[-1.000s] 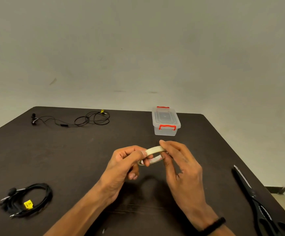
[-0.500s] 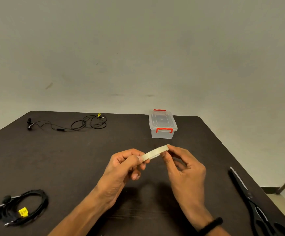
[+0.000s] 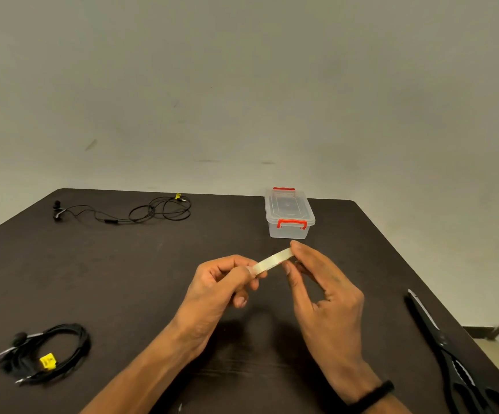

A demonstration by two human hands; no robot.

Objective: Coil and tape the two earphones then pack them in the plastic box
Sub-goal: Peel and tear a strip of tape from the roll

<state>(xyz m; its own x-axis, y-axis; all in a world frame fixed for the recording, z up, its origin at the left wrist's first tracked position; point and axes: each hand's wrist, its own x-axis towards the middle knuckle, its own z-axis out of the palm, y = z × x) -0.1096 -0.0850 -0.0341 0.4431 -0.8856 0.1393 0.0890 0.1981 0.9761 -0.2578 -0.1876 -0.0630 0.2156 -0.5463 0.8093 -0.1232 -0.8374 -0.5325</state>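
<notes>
Head view, the only one supplied: both hands are raised above the dark table (image 3: 140,273) at centre. The left hand (image 3: 218,286) and the right hand (image 3: 324,294) each pinch one end of a pale tape roll (image 3: 272,259), seen edge-on, its long axis rising from near left to far right. The coiled earphone (image 3: 45,354) lies near left, closer to the left hand; the loose earphone (image 3: 140,210) lies at the far left edge, well apart from both hands. The plastic box (image 3: 289,215), lid on, stands just beyond the right hand. Scissors (image 3: 448,354) lie near right. Judged: a strip comes next.
</notes>
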